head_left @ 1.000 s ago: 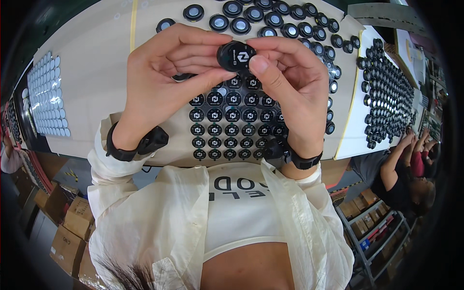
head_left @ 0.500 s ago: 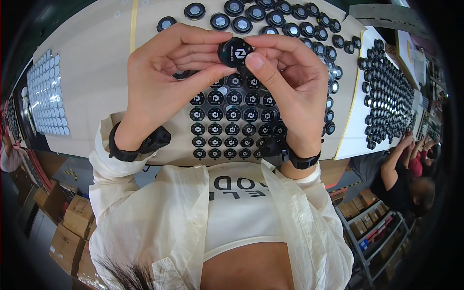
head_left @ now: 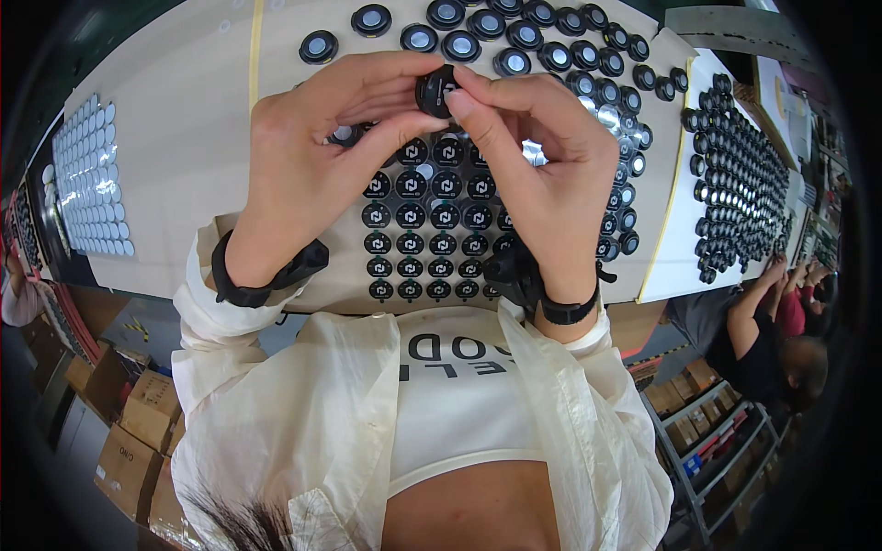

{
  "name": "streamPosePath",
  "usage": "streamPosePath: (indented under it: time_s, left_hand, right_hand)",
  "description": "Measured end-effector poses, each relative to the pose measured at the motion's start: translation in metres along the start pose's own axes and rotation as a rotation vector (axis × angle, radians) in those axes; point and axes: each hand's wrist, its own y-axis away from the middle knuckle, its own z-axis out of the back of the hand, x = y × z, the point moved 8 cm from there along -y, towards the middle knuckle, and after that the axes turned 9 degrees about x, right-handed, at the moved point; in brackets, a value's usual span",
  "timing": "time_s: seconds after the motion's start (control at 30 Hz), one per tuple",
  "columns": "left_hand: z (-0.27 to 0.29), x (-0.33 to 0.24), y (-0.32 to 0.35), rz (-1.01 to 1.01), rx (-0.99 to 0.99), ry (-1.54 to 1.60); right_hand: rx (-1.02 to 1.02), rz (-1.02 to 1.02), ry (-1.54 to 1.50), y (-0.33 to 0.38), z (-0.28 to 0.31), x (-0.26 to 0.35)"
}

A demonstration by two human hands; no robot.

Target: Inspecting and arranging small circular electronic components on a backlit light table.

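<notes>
Above the table, a black round disc-shaped part (head_left: 432, 94) with a white logo on its face is held up between both hands. My left hand (head_left: 308, 161) grips its left side between thumb and fingertips. On the opposite side, my right hand (head_left: 556, 161) pinches it, the thumb pressed on the logo face and covering part of it. Below the hands lie rows of flat black round pieces (head_left: 410, 216) with the same white logo, partly hidden by my right hand and wrist.
Black round parts with silver centres (head_left: 460, 46) spread over the table's far side and right. More crowd a white surface (head_left: 675, 211) at right. A sheet of white round discs (head_left: 92, 179) lies at left. Cardboard boxes (head_left: 129, 459) stand lower left; another person (head_left: 758, 321) works at right.
The disc has turned so its logo face shows narrower. My right thumb has moved up and left over the face, and my right hand has shifted slightly left.
</notes>
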Motion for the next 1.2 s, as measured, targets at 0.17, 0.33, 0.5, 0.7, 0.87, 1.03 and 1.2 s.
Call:
streamPosePath:
  time_s: [0.17,0.33,0.5,0.7,0.87,1.03,1.2]
  left_hand:
    - [0.016,0.002,-0.018,-0.106,-0.008,-0.081]
    - [0.079,0.018,-0.091,0.018,0.094,-0.830]
    - [0.120,0.043,-0.113,0.043,0.071,-1.019]
    - [0.049,0.015,-0.093,-0.317,0.454,-0.833]
    - [0.053,0.023,-0.077,-0.234,0.462,-0.805]
    - [0.071,0.022,-0.042,-0.142,0.400,-0.684]
    - [0.037,0.034,0.012,-0.084,0.544,-0.626]
  right_hand:
    - [0.108,0.047,0.052,-0.001,-0.008,0.005]
    - [0.112,-0.036,-0.091,0.002,-0.010,-0.003]
    - [0.304,-0.048,0.167,0.004,-0.012,0.006]
    - [0.393,-0.047,0.366,0.012,-0.024,-0.003]
    - [0.414,0.042,0.422,0.001,-0.056,0.012]
    - [0.401,0.037,0.486,-0.013,-0.070,-0.002]
    - [0.452,-0.024,0.405,-0.024,-0.075,-0.018]
